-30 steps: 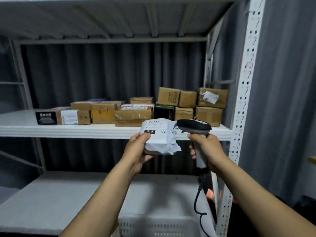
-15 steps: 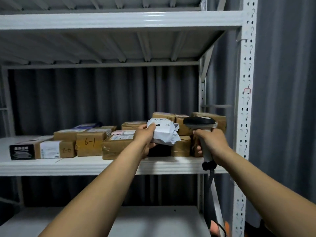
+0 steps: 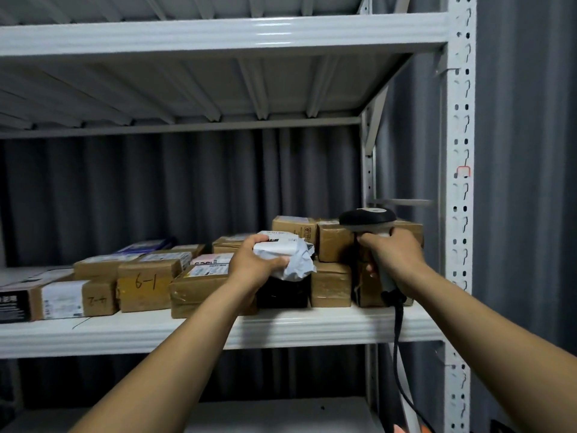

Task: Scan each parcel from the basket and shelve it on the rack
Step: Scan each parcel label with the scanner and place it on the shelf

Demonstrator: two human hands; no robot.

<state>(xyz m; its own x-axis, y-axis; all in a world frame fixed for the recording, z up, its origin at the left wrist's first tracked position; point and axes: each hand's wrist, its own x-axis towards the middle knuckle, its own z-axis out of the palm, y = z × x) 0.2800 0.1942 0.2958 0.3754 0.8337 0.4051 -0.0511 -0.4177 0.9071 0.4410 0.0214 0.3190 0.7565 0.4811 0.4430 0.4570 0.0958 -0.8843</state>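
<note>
Over the middle shelf (image 3: 187, 332) of the rack, the white plastic parcel (image 3: 282, 251) lies in the left hand (image 3: 253, 264), whose fingers curl round its near edge. It sits just above a black box (image 3: 282, 293); whether it touches is hard to tell. Taped brown boxes (image 3: 331, 285) flank it. Further right, the right hand (image 3: 392, 254) grips the handle of a black-headed scanner (image 3: 367, 218), whose cable (image 3: 398, 339) hangs past the shelf edge.

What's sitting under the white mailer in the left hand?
A black box on the shelf, between brown cartons. Only its front shows; the white mailer and left hand cover its top, so contact is unclear.
</note>
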